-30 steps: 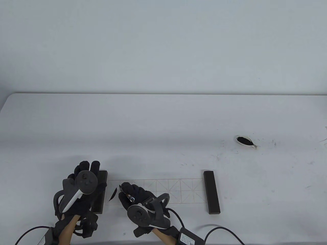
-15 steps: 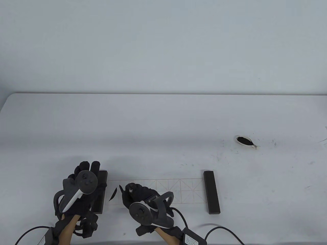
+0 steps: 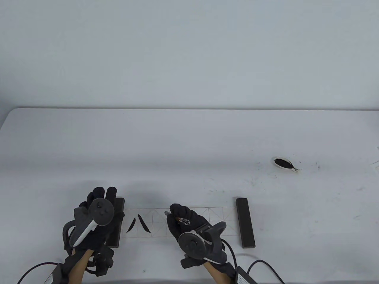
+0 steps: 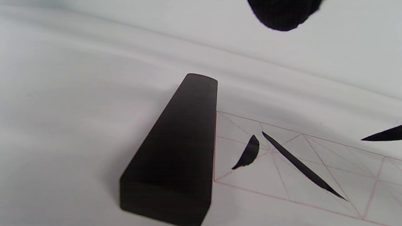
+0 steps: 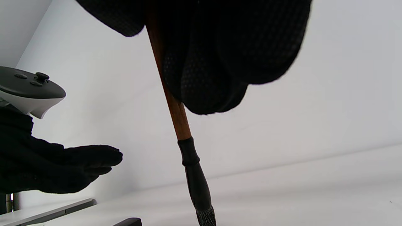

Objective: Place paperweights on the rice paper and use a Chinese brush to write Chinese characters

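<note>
A narrow rice paper strip (image 3: 219, 222) with a red grid lies near the table's front edge. A dark paperweight (image 3: 119, 207) holds its left end and a second paperweight (image 3: 245, 222) its right end. My left hand (image 3: 102, 195) rests flat on the left paperweight (image 4: 176, 150), fingers straight. Two black strokes (image 3: 144, 223) fill the first cell (image 4: 301, 164). My right hand (image 3: 177, 214) grips the brush (image 3: 183, 221) above the paper's middle. The right wrist view shows the brown brush handle (image 5: 176, 110) running down from the curled fingers (image 5: 220, 47) to a dark tip.
A small white ink dish (image 3: 284, 163) sits far right on the table, with ink specks around it. Black cables (image 3: 260, 264) trail from both wrists at the front edge. The white table (image 3: 189, 142) stretches back to a plain wall.
My right hand drew a second slanting stroke beside the first one, then moved right along the paper with the brush. The left hand and both paperweights stayed put.
</note>
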Demonstrator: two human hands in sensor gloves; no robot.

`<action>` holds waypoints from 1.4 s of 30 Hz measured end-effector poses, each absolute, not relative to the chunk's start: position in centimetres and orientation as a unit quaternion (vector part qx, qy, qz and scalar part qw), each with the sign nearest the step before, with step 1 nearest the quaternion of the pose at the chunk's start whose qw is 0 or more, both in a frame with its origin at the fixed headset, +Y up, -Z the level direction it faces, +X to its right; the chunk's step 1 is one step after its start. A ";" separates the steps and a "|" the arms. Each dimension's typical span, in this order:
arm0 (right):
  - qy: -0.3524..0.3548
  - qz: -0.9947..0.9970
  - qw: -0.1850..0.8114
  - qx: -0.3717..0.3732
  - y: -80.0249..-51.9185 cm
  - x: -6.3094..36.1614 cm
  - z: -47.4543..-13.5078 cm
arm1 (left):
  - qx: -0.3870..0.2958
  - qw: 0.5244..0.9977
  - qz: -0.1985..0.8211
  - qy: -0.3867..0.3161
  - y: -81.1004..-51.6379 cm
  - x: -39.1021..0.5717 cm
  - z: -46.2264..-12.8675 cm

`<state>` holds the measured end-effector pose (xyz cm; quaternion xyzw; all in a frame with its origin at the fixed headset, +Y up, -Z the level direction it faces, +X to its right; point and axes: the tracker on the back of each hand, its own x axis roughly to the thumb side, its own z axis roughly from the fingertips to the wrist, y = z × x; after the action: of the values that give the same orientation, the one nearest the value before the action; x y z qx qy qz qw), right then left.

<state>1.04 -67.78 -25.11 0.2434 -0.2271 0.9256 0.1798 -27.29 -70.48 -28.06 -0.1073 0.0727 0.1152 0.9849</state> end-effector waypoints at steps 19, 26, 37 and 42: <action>-0.193 0.936 0.166 0.241 -68.7 0.8 -25.5 | -0.110 0.986 0.111 0.066 -70.6 -27.1 -28.1; -0.177 0.943 0.156 0.235 -68.4 0.8 -25.5 | -0.113 0.985 0.110 0.065 -70.6 -27.0 -28.0; -0.172 0.926 0.233 0.242 -67.8 1.3 -25.6 | -0.114 0.985 0.110 0.065 -70.7 -27.0 -28.1; -0.145 0.925 0.240 0.258 -68.1 1.1 -25.8 | -0.114 0.985 0.110 0.065 -70.8 -27.0 -28.1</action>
<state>1.10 -68.07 -25.84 0.2575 -0.1446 0.9248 0.2400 -26.96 -70.76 -28.14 -0.1136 0.0646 0.1101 0.9853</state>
